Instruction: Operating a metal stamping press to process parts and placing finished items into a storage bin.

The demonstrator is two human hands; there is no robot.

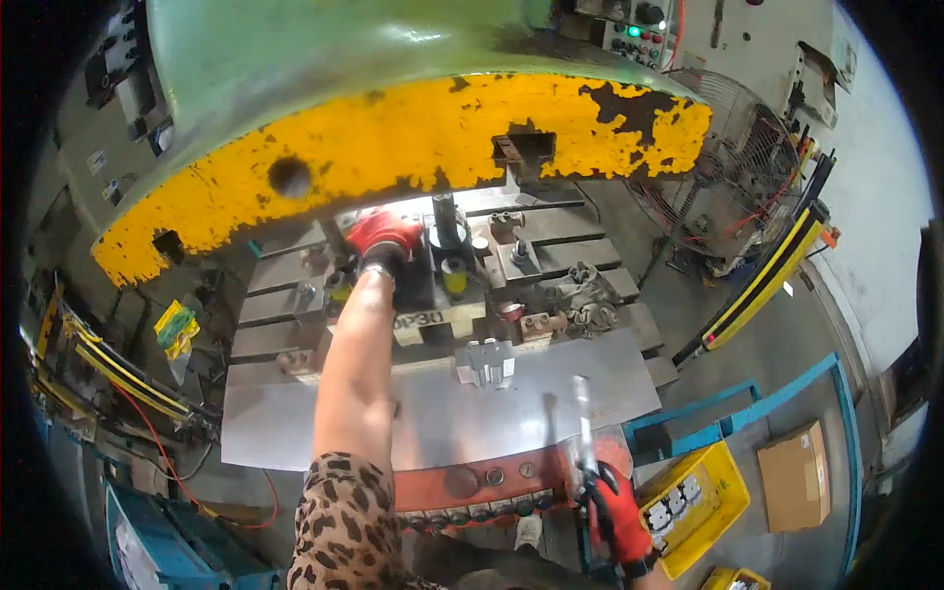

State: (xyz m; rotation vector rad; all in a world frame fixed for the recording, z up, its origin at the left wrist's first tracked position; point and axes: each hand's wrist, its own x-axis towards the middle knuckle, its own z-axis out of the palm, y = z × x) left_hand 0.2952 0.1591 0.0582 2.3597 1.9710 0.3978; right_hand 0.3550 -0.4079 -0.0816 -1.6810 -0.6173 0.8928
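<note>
hands: two, both in red gloves. left hand [386, 234] reaches in at the die [459, 317], below the overhanging yellow-fronted ram [393, 147]; its fingers are partly hidden, so cannot tell whether they grip anything. right hand [619, 506] is near the desk's front edge, fingers wrapped around one pale rod-like tool [584, 418], which points up and away over the metal-topped desk [285, 423].

counts: one grey metal part [485, 363] on the desk, in front of the die, touched by neither hand. yellow bins, two: the larger bin [726, 490] holds several pale parts [674, 503], overlapping, exact number unclear; the smaller bin [723, 576] is cut off by the view's edge. one cardboard box [795, 477], right of the larger bin. one caged fan [728, 167], far right. crumpled grey cloth [587, 300], right of the die.

obstructions: ram blocks sight of the die's rear; left forearm crosses the desk and covers part of the die's left side.
</note>
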